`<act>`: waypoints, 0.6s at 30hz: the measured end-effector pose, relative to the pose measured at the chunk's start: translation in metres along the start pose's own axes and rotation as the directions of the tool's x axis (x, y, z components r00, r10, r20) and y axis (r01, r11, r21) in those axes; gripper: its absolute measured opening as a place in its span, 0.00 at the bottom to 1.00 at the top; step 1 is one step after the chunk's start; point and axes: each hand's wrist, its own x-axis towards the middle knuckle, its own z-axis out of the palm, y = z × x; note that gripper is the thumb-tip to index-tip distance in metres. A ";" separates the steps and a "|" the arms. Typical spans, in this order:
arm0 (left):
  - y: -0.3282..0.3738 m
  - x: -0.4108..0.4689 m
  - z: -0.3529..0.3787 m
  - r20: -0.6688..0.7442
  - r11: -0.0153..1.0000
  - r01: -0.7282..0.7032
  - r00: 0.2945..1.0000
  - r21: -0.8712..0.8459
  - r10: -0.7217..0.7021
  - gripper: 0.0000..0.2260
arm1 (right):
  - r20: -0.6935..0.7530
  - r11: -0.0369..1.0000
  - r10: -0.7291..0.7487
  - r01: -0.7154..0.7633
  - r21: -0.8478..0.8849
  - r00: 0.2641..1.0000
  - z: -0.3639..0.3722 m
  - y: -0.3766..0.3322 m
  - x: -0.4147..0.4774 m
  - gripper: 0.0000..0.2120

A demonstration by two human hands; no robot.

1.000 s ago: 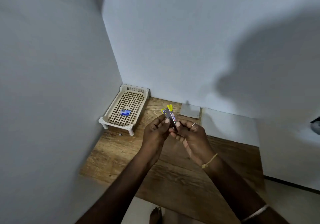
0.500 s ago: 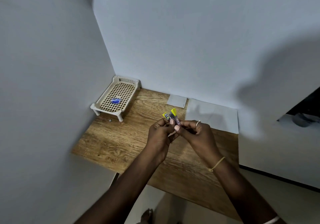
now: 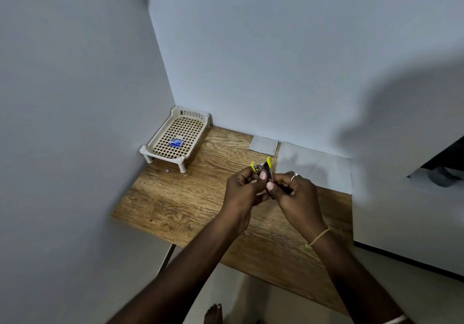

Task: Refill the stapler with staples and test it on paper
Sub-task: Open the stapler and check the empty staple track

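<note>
You are holding the small stapler [image 3: 264,171] in both hands, in the air above the wooden table [image 3: 185,198] and a little past its middle toward 12 o'clock. Your left hand [image 3: 241,188] has its fingers curled round the stapler's left side, with the thumb tip pressed against the metal body. Your right hand [image 3: 294,197] pinches the same body between thumb and forefinger from the right; its other fingers are curled in behind. The stapler's two yellow ends point away from you and stand apart in a narrow V. You cannot tell from here whether any staples sit in the channel.

From your hands, a cream lattice tray [image 3: 150,148] on short legs stands at 10 o'clock, pushed into the corner where the two walls meet. A small blue staple box [image 3: 175,142] lies flat on its grid. A tiny dark object [image 3: 167,170] rests on the wood just in front of the tray.

At 1 o'clock, a sheet of white paper [image 3: 316,173] lies flat against the back wall. A smaller grey square pad [image 3: 264,145] lies beside it at 12 o'clock.

A ring [image 3: 294,175] shows on your right hand and a yellow thread [image 3: 319,237] circles that wrist.
</note>
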 end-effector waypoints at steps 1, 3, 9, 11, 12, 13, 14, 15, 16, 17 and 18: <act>0.000 -0.001 -0.002 0.027 1.000 0.001 1.000 -0.009 -0.001 0.09 | 0.006 1.000 0.005 -0.005 -0.009 1.000 0.000 -0.001 -0.001 0.08; 0.000 -0.001 -0.005 0.039 0.999 0.011 0.999 -0.033 -0.009 0.07 | 0.014 1.000 0.014 -0.013 -0.026 1.000 0.001 -0.003 -0.002 0.09; 0.005 0.003 -0.002 -0.063 0.992 0.097 0.993 -0.075 -0.102 0.10 | -0.001 0.996 0.024 -0.024 -0.081 1.000 0.008 -0.008 -0.004 0.08; 0.005 0.002 -0.001 -0.084 0.991 0.111 0.990 -0.074 -0.117 0.12 | -0.015 0.994 0.046 -0.048 -0.103 0.999 0.011 -0.008 -0.006 0.07; 0.005 0.002 -0.002 -0.089 0.991 0.112 0.989 -0.070 -0.118 0.14 | -0.023 0.993 0.053 -0.055 -0.101 0.998 0.013 -0.007 -0.007 0.07; 0.005 0.002 -0.002 -0.090 0.991 0.114 0.989 -0.069 -0.120 0.14 | -0.030 0.994 0.062 -0.065 -0.086 0.998 0.015 -0.007 -0.009 0.08; 0.004 0.002 -0.002 -0.087 0.991 0.119 0.988 -0.068 -0.124 0.13 | -0.039 0.995 0.079 -0.081 -0.060 0.996 0.016 -0.006 -0.010 0.08; 0.005 0.003 -0.003 -0.078 0.990 0.123 0.989 -0.071 -0.128 0.13 | -0.055 0.995 0.098 -0.099 -0.031 0.994 0.017 -0.005 -0.011 0.08; 0.005 0.004 -0.004 -0.065 0.989 0.125 0.989 -0.078 -0.130 0.13 | -0.081 0.993 0.113 -0.114 -0.007 0.990 0.018 -0.003 -0.011 0.08; 0.006 0.004 -0.005 -0.051 0.988 0.126 0.990 -0.088 -0.131 0.13 | -0.106 0.992 0.126 -0.126 0.010 0.986 0.020 -0.003 -0.012 0.08; 0.006 0.005 -0.006 -0.041 0.988 0.123 0.991 -0.092 -0.128 0.12 | -0.122 0.990 0.142 -0.139 0.032 0.982 0.021 -0.003 -0.012 0.09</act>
